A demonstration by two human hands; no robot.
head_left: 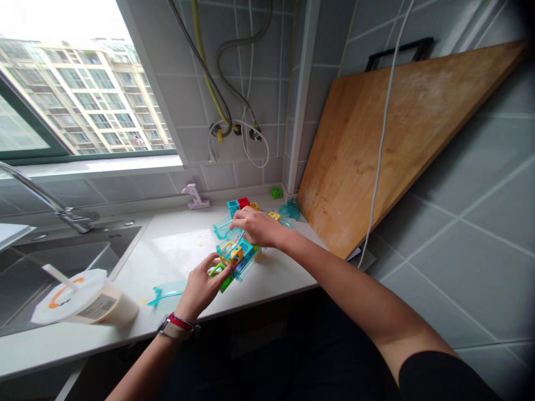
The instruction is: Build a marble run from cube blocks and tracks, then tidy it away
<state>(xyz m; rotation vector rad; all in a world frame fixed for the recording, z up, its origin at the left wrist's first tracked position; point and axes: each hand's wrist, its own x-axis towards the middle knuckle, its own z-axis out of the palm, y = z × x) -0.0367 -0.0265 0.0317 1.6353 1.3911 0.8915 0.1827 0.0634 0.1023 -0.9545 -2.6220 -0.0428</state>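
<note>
Toy block build (pixel 239 255) sits near the front edge of the worktop (pixel 175 250); left hand (pixel 203 285) pinches its green base, right hand (pixel 256 225) grips its top.

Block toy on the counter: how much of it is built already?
A small cluster of clear coloured blocks already sits joined on the counter. Right now the left hand touches a green piece at its near edge, and the right hand is on a teal piece on top. Probably more to go: a curved teal track, a red block and a green block lie loose, apart from it.
</note>
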